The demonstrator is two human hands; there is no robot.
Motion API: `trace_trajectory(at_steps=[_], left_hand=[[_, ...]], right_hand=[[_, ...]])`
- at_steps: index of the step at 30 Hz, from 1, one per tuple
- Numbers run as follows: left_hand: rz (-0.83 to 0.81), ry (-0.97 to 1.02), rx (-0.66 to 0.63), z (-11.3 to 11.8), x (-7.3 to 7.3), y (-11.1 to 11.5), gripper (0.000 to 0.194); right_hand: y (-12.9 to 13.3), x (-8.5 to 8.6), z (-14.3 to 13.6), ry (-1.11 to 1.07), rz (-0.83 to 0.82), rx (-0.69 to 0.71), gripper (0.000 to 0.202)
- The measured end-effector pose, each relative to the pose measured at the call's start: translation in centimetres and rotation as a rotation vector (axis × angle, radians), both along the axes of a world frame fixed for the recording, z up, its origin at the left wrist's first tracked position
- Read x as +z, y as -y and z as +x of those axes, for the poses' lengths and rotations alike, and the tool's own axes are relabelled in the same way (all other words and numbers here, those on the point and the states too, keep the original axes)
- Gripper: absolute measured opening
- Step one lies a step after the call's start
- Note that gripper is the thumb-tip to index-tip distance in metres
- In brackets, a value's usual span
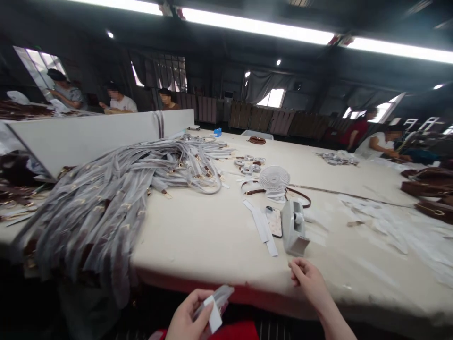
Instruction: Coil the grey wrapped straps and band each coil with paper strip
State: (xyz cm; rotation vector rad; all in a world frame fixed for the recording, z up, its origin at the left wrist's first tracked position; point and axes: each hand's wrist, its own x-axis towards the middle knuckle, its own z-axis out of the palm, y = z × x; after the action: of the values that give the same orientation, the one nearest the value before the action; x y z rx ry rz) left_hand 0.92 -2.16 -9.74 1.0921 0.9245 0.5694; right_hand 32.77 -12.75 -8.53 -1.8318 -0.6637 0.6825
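Observation:
Just in front of the table's near edge, my left hand is closed around a bundle in clear plastic, seemingly a wrapped strap. A white paper strip lies across it under my thumb. My right hand is raised over the table edge with thumb and forefinger pinched; what sits between the fingertips is too small to make out. Closest to that hand is a grey tape dispenser. Left of the dispenser lie a patterned phone and white paper strips.
A large heap of plastic-wrapped straps covers the table's left side, before a white partition. Behind the dispenser stand a small white fan and a brown strap. Plastic sleeves spread rightward. Several people work further off.

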Motion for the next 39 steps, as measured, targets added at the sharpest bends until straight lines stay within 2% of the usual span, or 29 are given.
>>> trace_trajectory(at_steps=[7, 9, 11, 19, 25, 29, 33, 36, 38, 39], left_hand=[[0.225, -0.085, 0.025, 0.6, 0.1, 1.8, 0.029], [0.246, -0.097, 0.057, 0.2, 0.3, 1.9, 0.026], [0.248, -0.087, 0.104, -0.2, 0.5, 1.9, 0.024], [0.239, -0.061, 0.2, -1.0, 0.9, 1.9, 0.023], [0.186, -0.046, 0.209, -0.6, 0.8, 2.2, 0.024], [0.157, -0.058, 0.182, -0.3, 0.7, 2.1, 0.031], [0.182, -0.092, 0.121, -0.3, 0.7, 1.9, 0.028], [0.145, -0.068, 0.161, -0.4, 0.6, 1.5, 0.027], [0.097, -0.03, 0.209, -0.4, 0.6, 1.1, 0.03], [0.068, -0.009, 0.224, -0.5, 0.7, 0.9, 0.033]], right_hand=[[-1.5, 2.4, -14.0, -0.368, -0.002, 0.548, 0.041], [-1.5, 2.5, -16.3, -0.444, -0.013, 0.63, 0.04], [-1.4, 2.3, -17.5, -0.461, -0.021, 0.645, 0.04], [-2.0, 0.4, -18.2, -0.393, -0.084, 0.577, 0.049], [-2.4, -1.0, -18.4, -0.342, -0.189, 0.522, 0.054], [-2.4, -1.5, -18.3, -0.425, -0.2, 0.538, 0.056], [-1.7, -1.2, -18.1, -0.605, -0.283, 0.643, 0.054], [-1.1, -0.2, -17.5, -0.698, -0.43, 0.855, 0.049], [-0.9, 0.9, -16.7, -0.514, -0.444, 0.922, 0.044], [-1.0, 1.6, -16.2, -0.345, -0.386, 0.884, 0.04]])
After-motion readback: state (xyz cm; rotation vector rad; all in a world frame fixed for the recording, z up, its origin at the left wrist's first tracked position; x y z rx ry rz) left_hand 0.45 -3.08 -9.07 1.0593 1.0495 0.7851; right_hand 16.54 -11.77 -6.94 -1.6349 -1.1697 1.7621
